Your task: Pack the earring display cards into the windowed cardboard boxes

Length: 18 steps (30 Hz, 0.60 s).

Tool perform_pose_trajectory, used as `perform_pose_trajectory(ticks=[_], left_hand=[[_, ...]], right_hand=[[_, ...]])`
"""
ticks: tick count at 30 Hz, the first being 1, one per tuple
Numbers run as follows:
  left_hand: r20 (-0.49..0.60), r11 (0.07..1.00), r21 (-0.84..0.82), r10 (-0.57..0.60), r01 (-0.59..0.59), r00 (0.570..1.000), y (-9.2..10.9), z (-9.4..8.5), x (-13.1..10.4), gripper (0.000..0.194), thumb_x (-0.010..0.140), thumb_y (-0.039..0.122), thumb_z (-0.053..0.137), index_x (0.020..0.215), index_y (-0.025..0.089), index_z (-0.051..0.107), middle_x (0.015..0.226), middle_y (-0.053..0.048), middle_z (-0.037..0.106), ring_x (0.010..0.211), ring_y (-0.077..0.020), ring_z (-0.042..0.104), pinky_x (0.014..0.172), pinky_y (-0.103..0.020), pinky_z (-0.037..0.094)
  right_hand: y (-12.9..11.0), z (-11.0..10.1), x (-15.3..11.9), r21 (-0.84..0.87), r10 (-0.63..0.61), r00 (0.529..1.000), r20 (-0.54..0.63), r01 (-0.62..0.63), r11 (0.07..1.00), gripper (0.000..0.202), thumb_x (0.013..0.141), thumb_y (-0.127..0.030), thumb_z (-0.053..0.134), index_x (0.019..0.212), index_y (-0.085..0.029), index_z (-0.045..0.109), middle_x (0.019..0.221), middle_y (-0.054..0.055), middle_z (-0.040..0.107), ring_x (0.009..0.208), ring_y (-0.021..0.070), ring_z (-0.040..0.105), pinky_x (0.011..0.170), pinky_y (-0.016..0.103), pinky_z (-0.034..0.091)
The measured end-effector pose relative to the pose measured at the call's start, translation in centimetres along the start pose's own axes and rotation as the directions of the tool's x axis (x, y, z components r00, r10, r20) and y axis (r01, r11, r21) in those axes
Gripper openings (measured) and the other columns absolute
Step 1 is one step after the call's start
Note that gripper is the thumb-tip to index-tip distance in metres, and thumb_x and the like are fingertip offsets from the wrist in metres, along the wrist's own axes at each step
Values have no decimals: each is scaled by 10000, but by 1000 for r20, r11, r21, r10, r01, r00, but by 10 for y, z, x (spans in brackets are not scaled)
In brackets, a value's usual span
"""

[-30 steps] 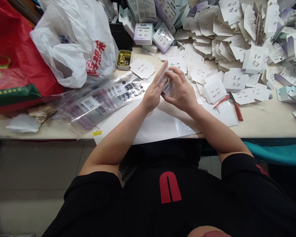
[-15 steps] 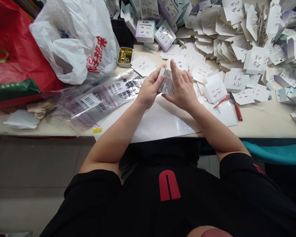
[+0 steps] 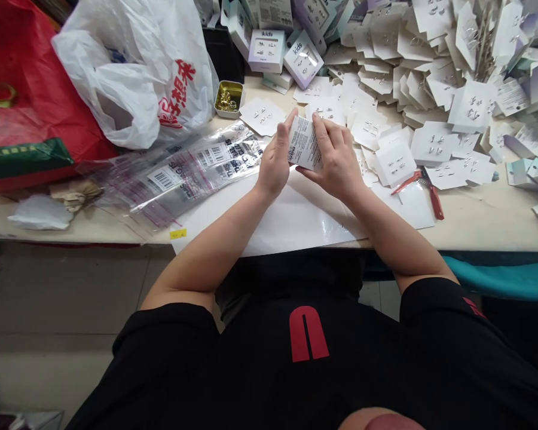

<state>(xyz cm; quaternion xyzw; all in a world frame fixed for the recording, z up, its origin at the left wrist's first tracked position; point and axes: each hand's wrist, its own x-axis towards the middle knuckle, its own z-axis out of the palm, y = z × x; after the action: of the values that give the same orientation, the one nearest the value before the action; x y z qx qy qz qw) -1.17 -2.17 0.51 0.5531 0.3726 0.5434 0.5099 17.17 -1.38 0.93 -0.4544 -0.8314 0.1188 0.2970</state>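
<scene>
Between my two hands, above the white sheet, a small white box [image 3: 303,143] shows its printed back. My left hand [image 3: 275,156] presses along the box's left edge, its thumb upright at the side. On the other edge, my right hand [image 3: 334,152] grips with fingers at the top corner and thumb below. The box's front is hidden. Close behind the hands lie white earring cards [image 3: 263,116] with small silver pieces. Pliers with red handles [image 3: 434,200] rest on the sheet to the right of my right hand.
A small tin [image 3: 229,98] of gold-coloured pieces stands behind clear plastic bags [image 3: 165,179]. White [image 3: 138,65] and red [image 3: 22,89] carrier bags fill the left. Boxes marked "kids" [image 3: 267,51] and heaped earring cards [image 3: 412,65] crowd the back and right. A white sheet [image 3: 291,221] covers the table's front edge.
The left thumb has moved off the box's printed face to its edge. My right forefinger, raised before, now bends onto the box's top corner. More of the print shows.
</scene>
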Motion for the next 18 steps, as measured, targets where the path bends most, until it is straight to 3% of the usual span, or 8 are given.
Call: perform_pose_trajectory(ticks=[5,7,9,13,16,18], left_hand=[[156,998,-32,61,-57,986,-5,-3,-1,699,1088,699,564,1686,373,409,1816,37,381,1745,-281,249,1435,-449,301],[226,998,-65,33,-18,973,-7,-8,2,646,1117,606,567,1694,377,387,1826,45,356,1739,-269,267,1417,-466,340],[251,988,-139,-23,59,968,-8,-12,6,609,1110,523,605,1676,400,418,1786,40,427,1690,-288,387,1338,-502,473],[115,970,-189,-132,152,985,-2,-13,10,579,1055,459,714,1599,391,527,1546,-24,654,1533,-361,588,1191,-549,605],[36,984,-160,-76,81,996,1,-13,10,629,1073,525,664,1650,456,422,1426,-22,702,1531,-345,585,1170,-538,613],[5,990,-137,-29,29,1000,1,-15,10,668,1077,575,621,1673,526,325,1418,-5,710,1523,-324,591,1151,-521,625]], right_hand=[[7,2,-1,-10,-32,999,-35,32,999,968,938,-706,725,1720,-254,377,1679,160,468,1559,510,392,1345,793,247],[7,1,-1,5,-48,996,-70,48,999,971,924,-726,746,1706,-268,396,1660,144,502,1522,479,424,1356,761,261],[5,-1,0,52,-38,996,-86,43,998,986,897,-736,799,1693,-314,399,1643,109,533,1514,448,415,1380,716,251],[-2,-8,1,98,-39,997,-72,46,994,1115,857,-677,891,1728,-344,280,1715,85,467,1625,431,292,1420,672,201],[0,-10,0,10,-48,990,-131,50,999,1230,873,-733,838,1769,-411,59,1835,72,275,1719,388,193,1424,664,221],[2,-9,0,6,-14,990,-143,15,1000,1244,916,-765,762,1783,-394,-48,1871,97,174,1733,389,201,1393,679,295]])
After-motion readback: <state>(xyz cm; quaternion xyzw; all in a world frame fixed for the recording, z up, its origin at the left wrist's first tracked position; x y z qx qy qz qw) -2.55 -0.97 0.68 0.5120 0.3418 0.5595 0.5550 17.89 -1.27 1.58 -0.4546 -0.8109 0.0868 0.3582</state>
